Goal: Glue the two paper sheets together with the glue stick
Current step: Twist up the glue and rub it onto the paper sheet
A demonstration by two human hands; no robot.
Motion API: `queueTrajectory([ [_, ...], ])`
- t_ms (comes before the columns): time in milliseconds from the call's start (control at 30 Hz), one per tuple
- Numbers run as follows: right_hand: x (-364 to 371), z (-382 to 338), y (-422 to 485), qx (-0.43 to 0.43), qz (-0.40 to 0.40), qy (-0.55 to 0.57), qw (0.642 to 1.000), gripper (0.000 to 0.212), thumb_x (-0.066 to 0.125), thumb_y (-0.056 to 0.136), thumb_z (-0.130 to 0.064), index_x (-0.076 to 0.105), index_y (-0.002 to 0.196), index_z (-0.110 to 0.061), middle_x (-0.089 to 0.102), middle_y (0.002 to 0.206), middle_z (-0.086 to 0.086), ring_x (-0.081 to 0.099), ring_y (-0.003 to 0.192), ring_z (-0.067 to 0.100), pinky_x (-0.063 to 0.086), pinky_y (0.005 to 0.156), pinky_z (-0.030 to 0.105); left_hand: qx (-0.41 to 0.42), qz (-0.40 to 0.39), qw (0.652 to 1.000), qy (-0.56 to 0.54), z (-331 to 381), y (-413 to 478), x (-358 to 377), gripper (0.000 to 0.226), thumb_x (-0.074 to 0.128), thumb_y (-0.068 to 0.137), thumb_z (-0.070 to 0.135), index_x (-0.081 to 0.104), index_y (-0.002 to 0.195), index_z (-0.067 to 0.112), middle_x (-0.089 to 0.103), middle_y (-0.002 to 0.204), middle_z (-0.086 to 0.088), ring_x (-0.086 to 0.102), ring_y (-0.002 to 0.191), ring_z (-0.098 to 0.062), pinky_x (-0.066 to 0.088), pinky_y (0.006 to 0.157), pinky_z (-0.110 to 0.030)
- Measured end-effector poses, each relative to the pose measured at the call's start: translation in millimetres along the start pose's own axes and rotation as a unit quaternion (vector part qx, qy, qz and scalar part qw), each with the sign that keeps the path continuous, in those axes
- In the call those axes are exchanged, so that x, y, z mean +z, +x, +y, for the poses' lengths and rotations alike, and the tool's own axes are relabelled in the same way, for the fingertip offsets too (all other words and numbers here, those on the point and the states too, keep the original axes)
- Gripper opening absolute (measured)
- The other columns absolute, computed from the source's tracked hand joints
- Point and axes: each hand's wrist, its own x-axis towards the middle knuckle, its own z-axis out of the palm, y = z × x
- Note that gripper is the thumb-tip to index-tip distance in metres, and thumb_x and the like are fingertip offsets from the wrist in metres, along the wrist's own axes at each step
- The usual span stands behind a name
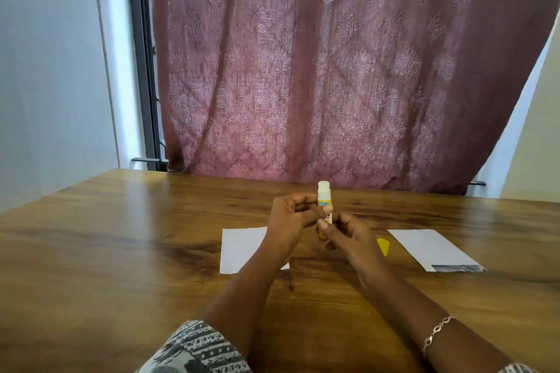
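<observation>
You held the glue stick upright over the middle of the table, between your two hands and raised off the wood. Its white top was bare and stood clear above your fingers, while its yellow lower end sat inside the grip.

Your left hand had its fingers curled in a narrow hold round the middle of the tube, with a fingertip lying across the label. Your right hand pinched the bottom end from below, thumb on the near side. Whether that hand was turning the base could not be told.

The yellow cap lay on the table just beside your right hand, between it and the right paper sheet. That sheet lay flat and at a slant, well apart from your hands, with a dark printed strip along its near edge. The left paper sheet lay flat under your left wrist, which hid its right side. The two sheets did not touch.

Bare wood ran wide to the left of the left sheet and between the sheets and you. A patterned curtain hung behind the table's far edge. A bracelet sat on your right wrist.
</observation>
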Motion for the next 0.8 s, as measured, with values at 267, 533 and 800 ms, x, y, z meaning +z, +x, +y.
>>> queueTrajectory([
  [267,6,6,2,0.046,-0.017,-0.036,0.998,0.015,0.046,0.092,-0.008,0.049,0.085,-0.021,0.057,0.071,0.003,0.056,0.059,0.006,0.047,0.052,0.013,-0.009,0.063,0.905,0.42,6,13,-43,0.025,0.062,0.085,0.025,0.066,0.103,0.009,0.069,0.101,-0.01,0.063,0.095,-0.023,0.048,0.085,-0.035],
  [533,7,2,0,0.078,-0.042,-0.043,0.995,0.012,0.047,0.091,-0.011,0.049,0.086,-0.021,0.059,0.07,0.005,0.055,0.062,0.014,0.046,0.053,0.016,-0.171,0.091,0.77,0.608,-4,13,-103,0.04,0.07,0.078,0.03,0.058,0.11,0.011,0.058,0.123,-0.01,0.044,0.123,-0.029,0.033,0.106,-0.041],
  [800,5,2,1,0.084,-0.041,-0.049,0.994,0.01,0.048,0.091,-0.013,0.051,0.087,-0.022,0.06,0.07,0.004,0.056,0.062,0.014,0.047,0.057,0.021,-0.233,0.018,0.721,0.652,-4,12,-101,0.063,0.067,0.075,0.046,0.047,0.128,0.018,0.041,0.143,-0.008,0.029,0.135,-0.031,0.025,0.107,-0.053],
])
